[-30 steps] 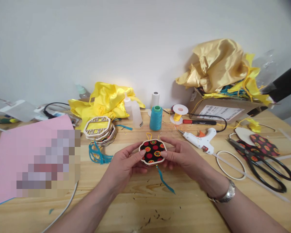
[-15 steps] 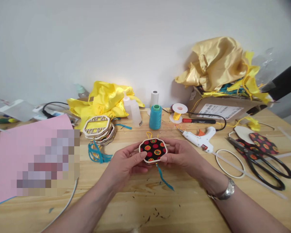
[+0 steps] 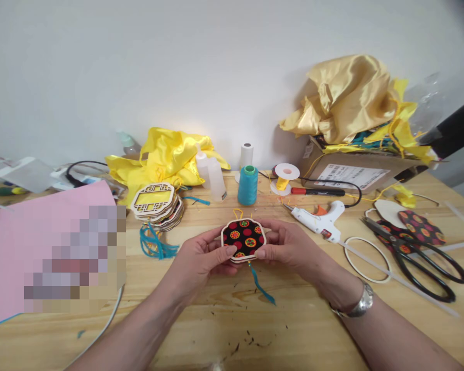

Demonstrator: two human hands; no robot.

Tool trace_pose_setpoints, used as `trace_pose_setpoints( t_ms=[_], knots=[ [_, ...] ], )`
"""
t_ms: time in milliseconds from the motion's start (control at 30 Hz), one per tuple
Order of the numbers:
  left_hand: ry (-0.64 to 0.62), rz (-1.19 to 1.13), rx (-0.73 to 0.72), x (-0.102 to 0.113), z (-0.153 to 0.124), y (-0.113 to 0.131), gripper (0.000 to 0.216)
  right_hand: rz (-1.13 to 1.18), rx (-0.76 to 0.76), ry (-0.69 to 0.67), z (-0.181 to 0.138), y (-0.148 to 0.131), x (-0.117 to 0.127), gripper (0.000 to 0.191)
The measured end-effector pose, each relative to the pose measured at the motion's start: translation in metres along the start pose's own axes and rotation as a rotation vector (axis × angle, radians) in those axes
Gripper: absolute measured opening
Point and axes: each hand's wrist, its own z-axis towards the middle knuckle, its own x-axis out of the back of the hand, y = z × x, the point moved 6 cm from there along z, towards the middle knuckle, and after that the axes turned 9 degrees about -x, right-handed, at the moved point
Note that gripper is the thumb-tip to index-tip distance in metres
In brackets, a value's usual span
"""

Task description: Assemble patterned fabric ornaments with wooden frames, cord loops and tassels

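Observation:
Between my two hands is an ornament with a pale scalloped wooden frame around black fabric patterned with red dots and flowers. A yellow cord loop sticks out at its top and a teal tassel hangs from its bottom. My left hand grips the left edge, thumb on the front and fingers behind. Closed on the right edge is my right hand, its thumb near the lower corner. To the left lies a stack of similar lattice frames with teal tassels.
Behind the ornament stand a teal thread cone, white bottles and a yellow spool. On the right lie a glue gun, a wooden ring, black scissors and a cardboard box. A pink sheet covers the left.
The ornament has tilted slightly in my hands, so more of its lower wooden edge shows. Both hands keep their hold, nearly in the same place.

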Motion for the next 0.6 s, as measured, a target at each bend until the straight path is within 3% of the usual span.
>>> trace_pose_setpoints(
  t_ms=[100, 267, 400, 600],
  knots=[
    [-0.004, 0.008, -0.013, 0.000, 0.000, 0.000, 0.049, -0.011, -0.041, 0.043, 0.000, 0.003, 0.004, 0.066],
    [-0.019, 0.027, -0.025, -0.001, -0.001, -0.001, 0.053, 0.005, -0.082, 0.016, 0.001, 0.005, 0.004, 0.047],
    [-0.075, 0.039, -0.056, -0.004, -0.002, 0.001, 0.050, 0.018, -0.072, 0.013, 0.001, 0.006, 0.004, 0.044],
    [-0.090, 0.075, -0.128, -0.004, -0.004, 0.009, 0.090, 0.065, -0.059, 0.058, -0.001, 0.005, 0.007, 0.066]
  ],
)
